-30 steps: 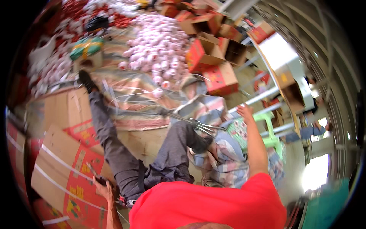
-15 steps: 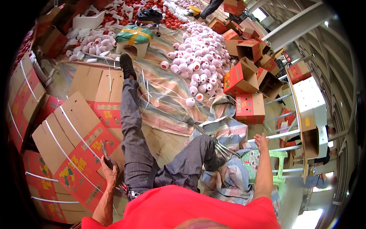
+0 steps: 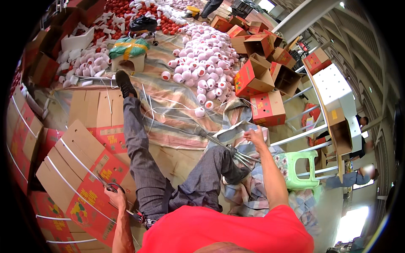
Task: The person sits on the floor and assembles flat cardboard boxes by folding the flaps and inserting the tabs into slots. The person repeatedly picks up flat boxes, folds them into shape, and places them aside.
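Note:
My left hand (image 3: 116, 197) is closed around the handles of dark scissors (image 3: 113, 185). Their blades point up and left, over a stack of flattened red and brown cardboard boxes (image 3: 76, 147). White straps (image 3: 80, 158) run across that stack, and the blade tips lie close to one of them; whether they touch it I cannot tell. Out in front of me on the right, my right hand (image 3: 255, 137) is held in the air, fingers apart, with nothing in it. Below that hand, thin metal rods (image 3: 242, 157) lie by my bent leg.
Netted red fruit (image 3: 204, 63) is heaped on the striped sheet (image 3: 168, 126). Several open cartons (image 3: 253, 80) stand to its right. A green plastic stool (image 3: 301, 168) is near my right arm, beside a white-railed frame (image 3: 299, 139). A padded white stool (image 3: 128, 57) stands beyond my foot.
The scissors have swung from pointing upward to the upper left, over the strapped boxes. My right hand has moved left and farther forward. The whole view has shifted slightly.

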A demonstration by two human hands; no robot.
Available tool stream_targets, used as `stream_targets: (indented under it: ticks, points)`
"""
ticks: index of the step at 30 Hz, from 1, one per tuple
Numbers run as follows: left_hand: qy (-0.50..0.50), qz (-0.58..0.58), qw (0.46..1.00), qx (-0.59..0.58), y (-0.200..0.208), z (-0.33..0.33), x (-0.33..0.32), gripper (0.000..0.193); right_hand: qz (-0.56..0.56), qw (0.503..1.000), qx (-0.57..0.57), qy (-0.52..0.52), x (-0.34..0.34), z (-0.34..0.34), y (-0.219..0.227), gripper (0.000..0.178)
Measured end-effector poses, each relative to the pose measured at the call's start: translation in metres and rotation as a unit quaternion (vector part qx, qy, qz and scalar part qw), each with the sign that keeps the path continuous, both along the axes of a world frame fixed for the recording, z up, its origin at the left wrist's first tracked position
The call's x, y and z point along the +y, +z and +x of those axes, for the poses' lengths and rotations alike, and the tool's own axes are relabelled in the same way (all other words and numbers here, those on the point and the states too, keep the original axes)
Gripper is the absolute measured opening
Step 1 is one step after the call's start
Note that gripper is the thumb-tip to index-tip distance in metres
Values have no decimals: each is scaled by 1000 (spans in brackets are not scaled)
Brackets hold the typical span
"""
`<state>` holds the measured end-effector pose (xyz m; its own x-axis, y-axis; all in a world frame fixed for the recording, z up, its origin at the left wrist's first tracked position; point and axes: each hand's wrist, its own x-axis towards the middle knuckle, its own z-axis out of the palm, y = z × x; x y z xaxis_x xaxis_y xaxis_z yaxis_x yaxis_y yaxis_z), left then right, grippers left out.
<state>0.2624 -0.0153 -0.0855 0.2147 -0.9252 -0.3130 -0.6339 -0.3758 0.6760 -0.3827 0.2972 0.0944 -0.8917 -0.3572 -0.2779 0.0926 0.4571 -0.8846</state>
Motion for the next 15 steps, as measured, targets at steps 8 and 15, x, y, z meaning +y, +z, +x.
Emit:
stream_targets:
  ticks: [8, 15]
  points:
    - [82, -25, 981, 174, -38, -48, 6, 59, -9, 992, 31, 122, -59, 30, -35, 66]
    - [-68, -104, 960, 250, -56, -32, -36, 47, -148, 931, 147, 298, -303, 165, -12, 42]
